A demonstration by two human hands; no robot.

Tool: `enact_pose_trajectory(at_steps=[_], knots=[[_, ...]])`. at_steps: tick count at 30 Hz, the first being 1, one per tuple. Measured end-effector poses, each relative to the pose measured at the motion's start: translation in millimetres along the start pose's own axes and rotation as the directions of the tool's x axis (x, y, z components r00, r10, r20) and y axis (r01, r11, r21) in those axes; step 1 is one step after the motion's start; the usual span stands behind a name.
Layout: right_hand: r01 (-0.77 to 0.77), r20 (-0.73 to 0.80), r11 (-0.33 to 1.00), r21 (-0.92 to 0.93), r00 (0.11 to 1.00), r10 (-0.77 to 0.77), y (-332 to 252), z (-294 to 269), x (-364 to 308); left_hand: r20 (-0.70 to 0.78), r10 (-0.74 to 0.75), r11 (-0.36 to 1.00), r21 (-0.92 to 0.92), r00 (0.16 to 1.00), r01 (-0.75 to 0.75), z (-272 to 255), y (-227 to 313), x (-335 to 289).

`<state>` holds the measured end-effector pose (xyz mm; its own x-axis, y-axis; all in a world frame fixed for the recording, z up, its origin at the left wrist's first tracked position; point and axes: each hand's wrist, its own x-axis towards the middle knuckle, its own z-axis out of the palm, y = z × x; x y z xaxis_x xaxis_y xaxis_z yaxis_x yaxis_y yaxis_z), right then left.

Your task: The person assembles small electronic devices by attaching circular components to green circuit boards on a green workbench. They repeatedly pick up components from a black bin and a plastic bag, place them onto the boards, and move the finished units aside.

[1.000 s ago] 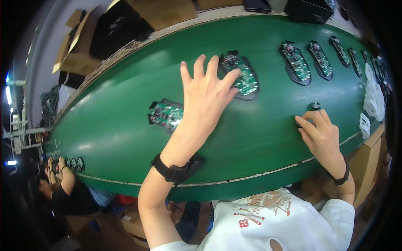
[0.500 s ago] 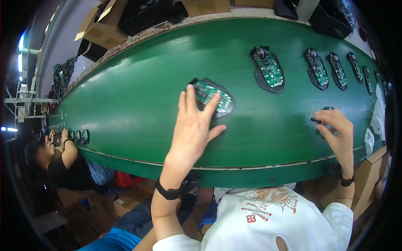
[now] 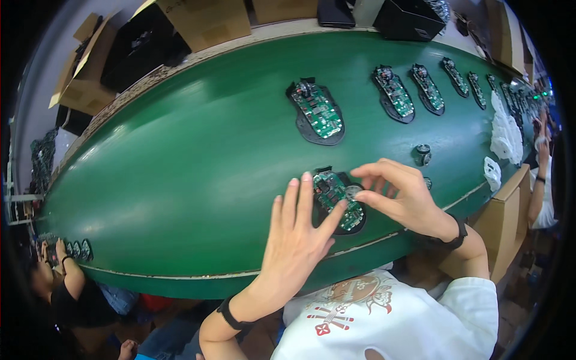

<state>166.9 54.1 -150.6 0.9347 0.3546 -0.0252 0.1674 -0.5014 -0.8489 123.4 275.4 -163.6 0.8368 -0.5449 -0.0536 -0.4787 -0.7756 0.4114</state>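
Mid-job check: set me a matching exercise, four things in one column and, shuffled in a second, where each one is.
Things
1. small round grey disc
2. left hand
3. heaped white irregular pieces
4. brown cardboard box at lower right

Places
A. on the right-hand part of the long green work surface
B. at the right hand's fingertips
C. beyond that surface's near edge
D. fingers spread at the nearest green circuit board

Pairs: 1-B, 2-D, 3-A, 4-C

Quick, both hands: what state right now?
Left hand: open, fingers spread, fingertips at the board.
Right hand: thumb and fingers closed on a small wheel over the board.
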Motion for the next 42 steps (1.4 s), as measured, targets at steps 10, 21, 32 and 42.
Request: enact_pose_trajectory(at_steps=[10,21,32,42], knots=[[0.018,0.033,0.999,0.027,0.999,-0.019,7.0,25.1,17.8,-0.043,-0.003,0.992,0.129,0.999,0.009,12.9,-6.3,-6.5],[0.386,-0.019,0.781,-0.491,0.892,-0.452,10.3,45.9,21.6,-0.050,0.030,0.984,0.178,0.998,-0.020,11.4,-9.1,0.7],[0.400,0.242,0.732,-0.552,0.917,-0.318,-5.2,32.6,19.6,-0.035,0.076,0.989,0.129,0.996,-0.071,11.3,-16.1,5.5],[0.495,0.280,0.525,-0.692,0.855,-0.437,-1.8,35.4,2.4,-0.042,0.096,0.992,0.090,0.995,-0.092,10.1,-20.6,7.8]])
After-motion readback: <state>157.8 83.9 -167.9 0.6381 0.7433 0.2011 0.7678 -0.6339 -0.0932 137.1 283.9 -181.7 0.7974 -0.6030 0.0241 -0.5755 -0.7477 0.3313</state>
